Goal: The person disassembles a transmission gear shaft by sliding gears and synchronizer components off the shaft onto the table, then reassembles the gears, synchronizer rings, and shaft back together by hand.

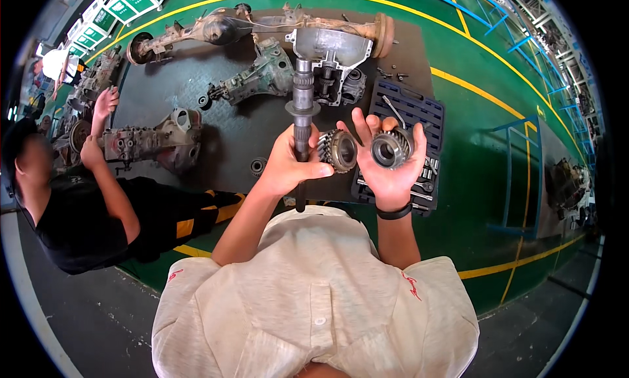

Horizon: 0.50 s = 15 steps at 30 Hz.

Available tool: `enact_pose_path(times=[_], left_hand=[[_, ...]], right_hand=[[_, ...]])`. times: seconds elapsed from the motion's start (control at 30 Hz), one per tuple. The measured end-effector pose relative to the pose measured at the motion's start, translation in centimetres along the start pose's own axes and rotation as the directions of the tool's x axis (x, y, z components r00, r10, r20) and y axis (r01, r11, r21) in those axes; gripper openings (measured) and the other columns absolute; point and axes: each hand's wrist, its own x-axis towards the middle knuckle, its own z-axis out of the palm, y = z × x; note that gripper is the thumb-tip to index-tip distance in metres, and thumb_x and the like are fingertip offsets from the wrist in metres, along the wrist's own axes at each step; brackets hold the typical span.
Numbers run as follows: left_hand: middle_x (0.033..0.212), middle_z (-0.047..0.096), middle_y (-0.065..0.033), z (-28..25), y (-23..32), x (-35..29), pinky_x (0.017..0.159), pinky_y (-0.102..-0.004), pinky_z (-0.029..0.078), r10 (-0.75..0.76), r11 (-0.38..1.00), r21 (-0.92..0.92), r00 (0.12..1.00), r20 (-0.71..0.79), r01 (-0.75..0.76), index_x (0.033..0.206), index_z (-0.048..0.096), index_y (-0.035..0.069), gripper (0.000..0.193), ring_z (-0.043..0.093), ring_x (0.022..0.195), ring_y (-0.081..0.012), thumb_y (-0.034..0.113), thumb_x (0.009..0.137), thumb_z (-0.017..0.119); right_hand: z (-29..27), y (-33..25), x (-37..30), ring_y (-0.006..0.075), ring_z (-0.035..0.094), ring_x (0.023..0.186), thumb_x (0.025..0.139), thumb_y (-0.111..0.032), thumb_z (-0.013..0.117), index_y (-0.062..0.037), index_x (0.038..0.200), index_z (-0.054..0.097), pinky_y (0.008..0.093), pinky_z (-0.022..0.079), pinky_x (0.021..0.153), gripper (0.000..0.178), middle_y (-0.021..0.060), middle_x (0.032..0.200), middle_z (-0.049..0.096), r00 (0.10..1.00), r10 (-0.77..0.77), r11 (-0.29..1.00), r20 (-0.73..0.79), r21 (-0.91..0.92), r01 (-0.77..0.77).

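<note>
My left hand (pixel 283 160) is closed round a splined steel gear shaft (pixel 303 93), which stands roughly upright. Its thumb also presses against a helical gear (pixel 341 151) beside the shaft. A second helical gear (pixel 390 149) rests in the palm of my right hand (pixel 393 181), its bore facing up and the fingers curled round it. A fingertip of the right hand reaches toward the top of the first gear; whether it touches cannot be made out. Both gears and the shaft are held above the front of the dark workbench (pixel 229 132).
A long axle (pixel 226 29) lies across the bench's far side. Nearer are an opened housing (pixel 334 47), a gearbox casing (pixel 265 73), another gearbox (pixel 157 139), a bearing (pixel 259 166) and a socket tool case (pixel 426 126). A co-worker (pixel 85 201) stands at the left with raised hands.
</note>
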Motion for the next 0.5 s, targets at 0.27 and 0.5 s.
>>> enact_pose_path(times=[0.27,0.5], left_hand=[[0.103,0.065,-0.0046,1.0,0.7,0.3,0.061,-0.0236,0.043,0.147,0.986,0.079,0.989,-0.015,-0.146,0.092,0.046,0.012,0.056,0.054,0.075,-0.0051,0.005,0.062,0.092],[0.070,0.053,0.0062,4.0,4.6,-0.5,0.051,-0.0227,0.035,0.096,0.609,0.790,0.982,-0.161,0.070,0.102,0.062,0.006,0.049,0.041,0.058,-0.0026,0.011,0.063,0.092]], right_hand=[[-0.4,-0.2,-1.4,0.0411,0.033,0.143,0.103,-0.050,0.035,-0.0090,0.104,0.067,0.0648,0.026,0.114,0.052,0.0237,0.156,0.034,0.964,0.262,0.958,-0.051,0.139,-0.253],[-1.5,-0.2,-1.3,0.0389,0.039,0.140,0.106,-0.046,0.027,-0.0041,0.143,0.049,0.0597,0.035,0.112,0.061,0.0190,0.156,0.036,0.946,0.325,0.944,0.012,0.062,-0.325]])
